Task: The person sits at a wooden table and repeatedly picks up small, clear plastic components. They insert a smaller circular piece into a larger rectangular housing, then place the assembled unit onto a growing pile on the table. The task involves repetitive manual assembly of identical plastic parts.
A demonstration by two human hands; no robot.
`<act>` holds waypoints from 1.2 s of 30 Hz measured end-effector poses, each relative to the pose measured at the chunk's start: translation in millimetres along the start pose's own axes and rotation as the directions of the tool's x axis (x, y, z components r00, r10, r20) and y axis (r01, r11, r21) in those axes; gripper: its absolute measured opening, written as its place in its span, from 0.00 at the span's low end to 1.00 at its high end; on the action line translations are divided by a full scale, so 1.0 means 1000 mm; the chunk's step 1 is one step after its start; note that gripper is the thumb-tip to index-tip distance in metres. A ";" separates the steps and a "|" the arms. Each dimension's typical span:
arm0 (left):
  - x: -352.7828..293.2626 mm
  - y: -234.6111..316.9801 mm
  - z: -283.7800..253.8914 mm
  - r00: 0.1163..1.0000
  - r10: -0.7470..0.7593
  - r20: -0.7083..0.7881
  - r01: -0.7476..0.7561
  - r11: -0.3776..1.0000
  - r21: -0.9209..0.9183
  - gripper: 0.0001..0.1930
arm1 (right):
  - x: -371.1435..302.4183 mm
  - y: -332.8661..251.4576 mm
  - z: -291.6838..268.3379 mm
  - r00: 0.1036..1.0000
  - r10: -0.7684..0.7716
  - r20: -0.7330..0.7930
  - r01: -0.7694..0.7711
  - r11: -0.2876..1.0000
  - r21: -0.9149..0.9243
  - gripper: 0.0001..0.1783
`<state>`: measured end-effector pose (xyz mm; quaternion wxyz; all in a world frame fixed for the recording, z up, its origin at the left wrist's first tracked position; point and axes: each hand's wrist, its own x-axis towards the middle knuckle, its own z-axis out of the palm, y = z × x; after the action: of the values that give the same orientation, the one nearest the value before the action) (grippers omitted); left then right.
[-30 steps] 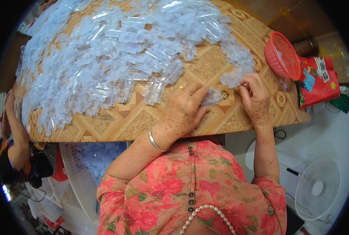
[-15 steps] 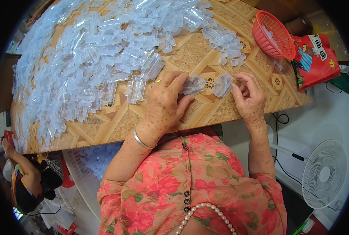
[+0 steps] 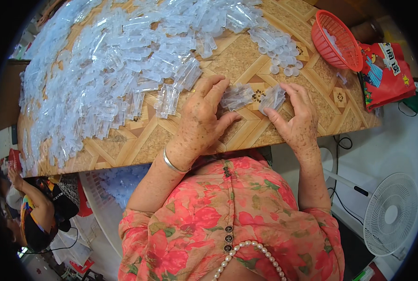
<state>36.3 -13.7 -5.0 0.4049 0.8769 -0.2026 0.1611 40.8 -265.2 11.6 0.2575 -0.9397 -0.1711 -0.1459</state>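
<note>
Two small bunches of clear plastic tubes lie on the table in front of me. My left hand point(image 3: 202, 114) is beside the left bunch of tubes point(image 3: 237, 97), thumb and fingers spread apart around its near end. My right hand point(image 3: 299, 119) is curved beside the right bunch of tubes point(image 3: 272, 99), fingers and thumb apart. Its thumb tip reaches the bunch's lower edge and its fingertips the far right corner. Neither hand is closed round a bunch. A large heap of similar clear pieces point(image 3: 110, 75) covers the left and far table.
Small clear round caps point(image 3: 284, 60) lie at the far right of the table point(image 3: 239, 54). Past them stand a red plastic basket point(image 3: 319, 35) and a red bag point(image 3: 382, 86). Below the table's right edge is a white fan point(image 3: 391, 214). Another person point(image 3: 40, 210) is at the far left.
My right hand has opened, its thumb moving left along the lower edge of the right bunch. The left hand's thumb has spread slightly. The whole view has shifted a little.
</note>
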 end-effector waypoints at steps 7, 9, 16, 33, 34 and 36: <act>-0.001 0.001 0.000 0.999 -0.040 0.027 0.040 0.999 -0.012 0.29 | -0.008 -0.011 0.002 0.980 0.168 0.104 -0.190 0.944 0.271 0.26; -0.001 0.002 -0.001 1.000 -0.016 -0.004 0.016 1.000 0.005 0.28 | -0.007 -0.013 0.006 0.988 0.135 -0.079 -0.107 0.952 0.288 0.24; -0.005 0.004 -0.001 0.987 -0.160 -0.008 0.158 0.981 -0.112 0.26 | -0.009 0.002 0.003 0.924 -0.352 -0.150 0.352 0.936 -0.028 0.23; 0.003 0.019 -0.015 0.868 -0.471 0.161 0.360 0.370 -0.856 0.23 | -0.003 -0.026 -0.003 0.992 -0.045 0.119 0.050 0.998 -0.041 0.42; 0.002 0.021 -0.016 0.858 -0.482 0.178 0.376 0.352 -0.857 0.23 | -0.003 -0.026 -0.003 0.987 -0.029 0.160 0.037 0.998 -0.046 0.43; 0.000 0.024 -0.016 0.853 -0.487 0.189 0.386 0.344 -0.856 0.23 | -0.001 -0.022 -0.004 0.985 0.032 0.171 -0.044 0.997 0.069 0.44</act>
<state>23.3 -15.5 20.1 0.8288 0.5584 0.0065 -0.0352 30.8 -249.4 24.1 0.2785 -0.9419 -0.1796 -0.0543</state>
